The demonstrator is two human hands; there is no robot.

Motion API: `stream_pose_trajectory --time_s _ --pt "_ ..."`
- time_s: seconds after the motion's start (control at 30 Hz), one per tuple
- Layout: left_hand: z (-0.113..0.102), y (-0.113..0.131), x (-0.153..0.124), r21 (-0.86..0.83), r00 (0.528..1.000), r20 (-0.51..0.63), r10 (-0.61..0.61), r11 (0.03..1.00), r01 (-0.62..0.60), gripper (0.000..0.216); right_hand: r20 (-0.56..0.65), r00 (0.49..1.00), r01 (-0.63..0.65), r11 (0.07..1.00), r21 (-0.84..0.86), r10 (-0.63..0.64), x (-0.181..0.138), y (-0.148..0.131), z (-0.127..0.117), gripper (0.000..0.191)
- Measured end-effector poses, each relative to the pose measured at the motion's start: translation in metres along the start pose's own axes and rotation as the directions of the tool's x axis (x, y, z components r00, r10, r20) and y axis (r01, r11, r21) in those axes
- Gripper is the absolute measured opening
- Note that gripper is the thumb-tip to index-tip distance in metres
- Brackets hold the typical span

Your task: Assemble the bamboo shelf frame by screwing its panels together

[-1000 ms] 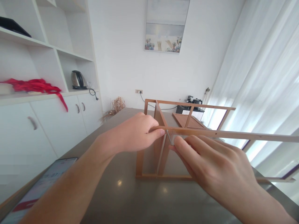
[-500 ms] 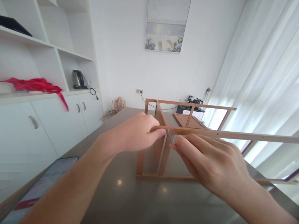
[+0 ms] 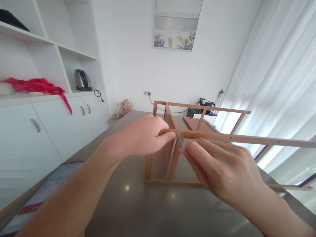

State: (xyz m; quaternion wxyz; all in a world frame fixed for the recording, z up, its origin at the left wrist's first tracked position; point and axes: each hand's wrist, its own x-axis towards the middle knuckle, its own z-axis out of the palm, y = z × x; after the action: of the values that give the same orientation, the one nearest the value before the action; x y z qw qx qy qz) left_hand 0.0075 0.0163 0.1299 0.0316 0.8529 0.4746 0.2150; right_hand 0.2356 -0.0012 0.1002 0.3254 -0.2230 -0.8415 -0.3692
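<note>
1. The light-brown, ladder-like wooden frame lies on its side on the glossy grey worktop, probably because this puts its upper near rail within reach of both hands.
2. The left hand pinches that rail's end between thumb and fingers, seemingly to steady it against twisting.
3. The right hand pinches a thin silver-grey metal rod, apparently a hex key; its far tip meets the rail just beside the left thumb, so the grip likely gives leverage.
</note>
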Motion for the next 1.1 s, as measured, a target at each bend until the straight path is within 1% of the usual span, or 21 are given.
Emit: stream_pose_trajectory --time_s 0.33,0.5,0.7,0.87,0.97,1.1 --pt "0.001 -0.0016 -0.0004 0.0 1.0 -0.004 -0.018 1.0 0.018 0.051 0.008 1.0 -0.005 0.999 0.04 0.005 -0.0009 0.0006 0.0006 0.027" --pt "0.0013 0.0 0.0003 0.005 1.0 0.001 -0.021 1.0 0.021 0.05 0.0 1.0 -0.01 0.997 0.075 0.01 -0.0022 0.0005 0.0019 0.024" --pt "0.0019 0.0001 -0.0006 -0.01 1.0 0.002 -0.022 1.0 0.022 0.049 0.009 1.0 -0.028 0.997 0.072 0.027 -0.0032 -0.0002 0.0026 0.024" --pt "0.002 -0.0005 -0.0002 -0.003 1.0 0.002 -0.018 1.0 0.018 0.049 0.006 1.0 -0.022 0.996 0.091 0.021 -0.0027 -0.0016 0.0034 0.027" --pt "0.0011 0.0005 -0.0004 0.002 1.0 0.002 -0.015 1.0 0.015 0.05 0.003 1.0 -0.03 0.995 0.098 0.03 -0.002 -0.0024 0.004 0.032" --pt "-0.0007 0.0033 -0.0008 -0.008 0.999 0.008 -0.032 0.999 0.032 0.05 0.011 0.999 -0.043 0.991 0.128 0.042 -0.001 -0.0023 0.0057 0.034"
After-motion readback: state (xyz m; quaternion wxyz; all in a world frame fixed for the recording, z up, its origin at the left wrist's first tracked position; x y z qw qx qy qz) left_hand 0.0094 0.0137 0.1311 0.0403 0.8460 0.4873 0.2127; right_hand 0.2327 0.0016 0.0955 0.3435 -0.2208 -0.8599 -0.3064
